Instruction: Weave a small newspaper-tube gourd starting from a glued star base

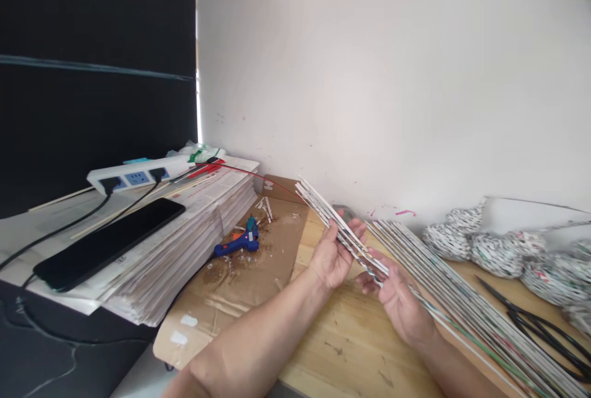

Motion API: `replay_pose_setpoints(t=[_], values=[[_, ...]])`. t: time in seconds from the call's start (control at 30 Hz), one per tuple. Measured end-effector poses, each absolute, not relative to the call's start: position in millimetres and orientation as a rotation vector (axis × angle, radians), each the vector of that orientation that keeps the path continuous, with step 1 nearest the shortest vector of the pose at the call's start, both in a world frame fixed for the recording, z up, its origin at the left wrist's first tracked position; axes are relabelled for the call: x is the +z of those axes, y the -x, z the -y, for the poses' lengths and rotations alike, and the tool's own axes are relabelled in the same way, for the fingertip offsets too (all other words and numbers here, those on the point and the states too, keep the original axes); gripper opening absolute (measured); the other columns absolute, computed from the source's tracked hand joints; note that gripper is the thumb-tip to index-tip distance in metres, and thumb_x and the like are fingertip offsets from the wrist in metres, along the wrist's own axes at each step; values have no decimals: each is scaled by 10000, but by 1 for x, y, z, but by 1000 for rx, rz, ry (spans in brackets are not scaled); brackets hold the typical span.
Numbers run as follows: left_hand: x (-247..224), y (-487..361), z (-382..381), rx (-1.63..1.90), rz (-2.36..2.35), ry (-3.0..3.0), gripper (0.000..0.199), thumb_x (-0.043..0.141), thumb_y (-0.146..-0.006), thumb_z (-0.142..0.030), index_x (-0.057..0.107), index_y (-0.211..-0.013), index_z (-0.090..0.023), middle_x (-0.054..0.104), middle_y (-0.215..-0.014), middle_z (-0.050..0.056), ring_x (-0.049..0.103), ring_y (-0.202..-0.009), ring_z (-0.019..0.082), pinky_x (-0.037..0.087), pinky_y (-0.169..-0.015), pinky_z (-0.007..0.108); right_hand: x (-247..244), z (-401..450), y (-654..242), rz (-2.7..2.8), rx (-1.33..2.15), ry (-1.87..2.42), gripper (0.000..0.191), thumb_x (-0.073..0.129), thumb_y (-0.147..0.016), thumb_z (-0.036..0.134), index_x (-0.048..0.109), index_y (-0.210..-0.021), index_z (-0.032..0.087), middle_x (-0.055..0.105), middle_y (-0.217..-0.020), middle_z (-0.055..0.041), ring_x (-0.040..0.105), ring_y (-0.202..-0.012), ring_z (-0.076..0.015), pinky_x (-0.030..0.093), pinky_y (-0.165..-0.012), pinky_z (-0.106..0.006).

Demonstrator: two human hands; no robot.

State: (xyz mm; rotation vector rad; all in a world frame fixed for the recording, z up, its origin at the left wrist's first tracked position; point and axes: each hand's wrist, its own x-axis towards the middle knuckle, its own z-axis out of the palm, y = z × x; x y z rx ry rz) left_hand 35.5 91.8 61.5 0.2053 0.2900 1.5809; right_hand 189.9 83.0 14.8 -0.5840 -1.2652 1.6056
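Note:
A small bundle of thin rolled-paper sticks (318, 202) slants across the middle of the view, held above the wooden table. My left hand (333, 256) is closed around it, thumb on top and fingers beneath. Further down the bundle, my right hand (406, 305) grips the same sticks between thumb and fingers; part of that grip is hidden behind the hand. To the right, many more rolled-paper sticks (455, 284) lie side by side on the table, partly behind my right hand and forearm.
Black scissors (517, 316) lie at the right, before woven paper pieces (496, 254) against the wall. A blue glue gun (237, 244) and scraps rest on cardboard (270, 268). At left, a newspaper stack (184, 262) carries a black phone (111, 244) and a corded power strip (136, 176).

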Motion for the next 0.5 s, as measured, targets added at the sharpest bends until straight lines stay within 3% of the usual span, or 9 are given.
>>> replay_pose_setpoints(t=[0.5], values=[[61, -35, -91, 1571, -255, -223, 338, 449, -986, -368, 503, -1292, -236, 709, -1059, 93, 718, -1005, 229, 573, -865, 350, 17, -82, -190, 1256, 1613, 586, 414, 477, -955, 533, 652, -1219, 266, 711, -1126, -89, 688, -817, -249, 511, -663, -373]])
